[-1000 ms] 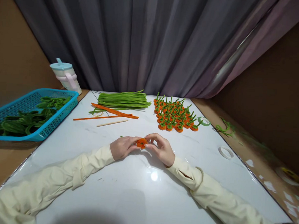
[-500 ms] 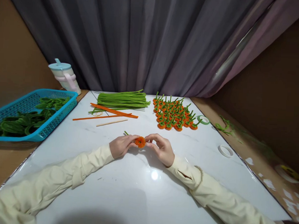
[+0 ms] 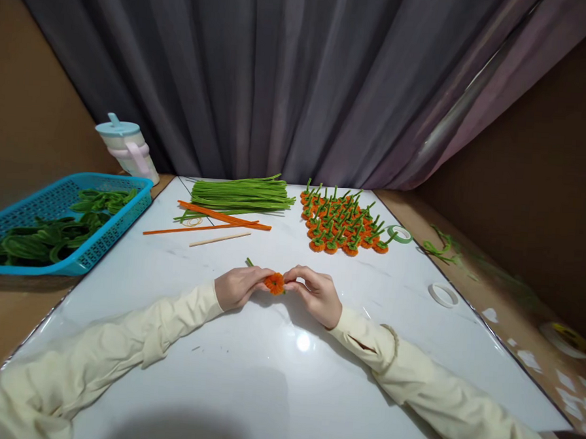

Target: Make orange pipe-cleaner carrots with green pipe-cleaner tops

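Left hand (image 3: pixel 240 287): pinching orange flower (image 3: pixel 274 283). Right hand (image 3: pixel 317 295): narrow pinch on flower's 3 o'clock edge. Green stem (image 3: pixel 249 262) showing at 10 o'clock.

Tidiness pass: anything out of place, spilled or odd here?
Some litter: white scraps strewn on the brown surface right of the white tabletop, loose green pieces farther back. They look like stray offcuts, since the orange-and-green flower heads sit neatly grouped. Nothing looks spilled.
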Demonstrator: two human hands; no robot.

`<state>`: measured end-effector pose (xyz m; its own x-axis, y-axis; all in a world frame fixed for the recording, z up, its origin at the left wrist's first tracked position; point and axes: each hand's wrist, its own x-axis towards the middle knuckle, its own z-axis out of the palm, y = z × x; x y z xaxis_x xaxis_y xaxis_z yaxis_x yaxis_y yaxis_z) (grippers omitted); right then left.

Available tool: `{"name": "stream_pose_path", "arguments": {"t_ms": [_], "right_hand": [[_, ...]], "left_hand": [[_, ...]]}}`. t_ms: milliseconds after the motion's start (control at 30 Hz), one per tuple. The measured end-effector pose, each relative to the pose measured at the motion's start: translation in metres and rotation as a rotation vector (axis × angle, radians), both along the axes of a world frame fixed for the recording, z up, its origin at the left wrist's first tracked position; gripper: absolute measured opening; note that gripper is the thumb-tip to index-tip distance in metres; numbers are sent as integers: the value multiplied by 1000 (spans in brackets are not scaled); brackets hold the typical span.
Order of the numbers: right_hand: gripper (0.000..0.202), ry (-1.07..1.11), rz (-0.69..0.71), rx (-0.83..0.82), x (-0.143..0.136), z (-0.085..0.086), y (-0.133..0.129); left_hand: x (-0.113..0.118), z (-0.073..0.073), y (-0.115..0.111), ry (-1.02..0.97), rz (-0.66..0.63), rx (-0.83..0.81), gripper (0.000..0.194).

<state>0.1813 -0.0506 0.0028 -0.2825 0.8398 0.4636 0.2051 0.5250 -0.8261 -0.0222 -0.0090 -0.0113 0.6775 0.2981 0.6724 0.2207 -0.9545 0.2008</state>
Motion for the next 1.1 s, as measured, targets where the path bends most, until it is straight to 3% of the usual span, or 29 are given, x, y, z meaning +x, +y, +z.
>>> {"name": "stream_pose_path", "arguments": {"t_ms": [633, 733, 933, 1100], "right_hand": [[13, -191, 45, 225, 2, 3, 3], [12, -180, 24, 209, 3, 1, 2], [11, -141, -63, 118, 6, 1, 5], [9, -71, -100, 61, 6, -2, 6]], "left_hand": [[0, 3, 0, -3, -23, -41, 27], [-1, 2, -1, 3, -13, -84, 27], [-1, 6, -6, -132, 9, -353, 25], [-2, 10, -1, -127, -1, -300, 20]]}}
